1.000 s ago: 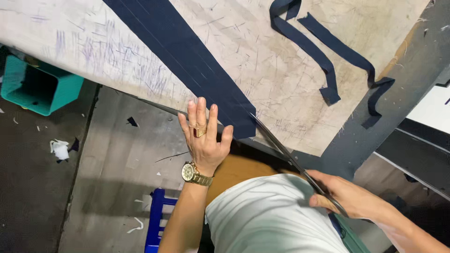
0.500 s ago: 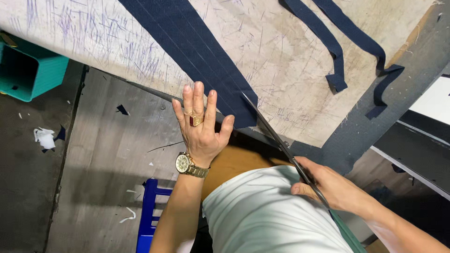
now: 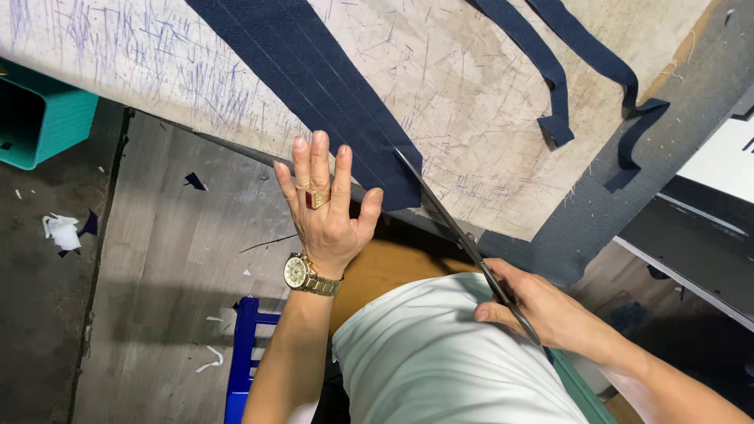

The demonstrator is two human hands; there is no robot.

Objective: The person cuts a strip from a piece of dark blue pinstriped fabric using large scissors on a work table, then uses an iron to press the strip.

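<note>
A wide strip of dark navy fabric (image 3: 314,86) lies diagonally on a scratched, pale cutting table (image 3: 471,118). My left hand (image 3: 326,204), with a ring and a gold wristwatch, lies flat with fingers spread at the table's near edge, its fingertips on the fabric's end. My right hand (image 3: 542,310) grips the handles of long scissors (image 3: 452,224). Their blades reach up to the right edge of the fabric's end, near my left thumb.
Two narrow navy strips (image 3: 550,78) lie on the table's far right, one hanging over the edge. A teal bin (image 3: 47,126) stands on the floor at left beside white scraps (image 3: 63,232). A blue stool (image 3: 247,353) is below my left arm.
My left hand slid a little up along the fabric's end. The scissors' tips moved forward to the fabric's right edge. The view shifted slightly.
</note>
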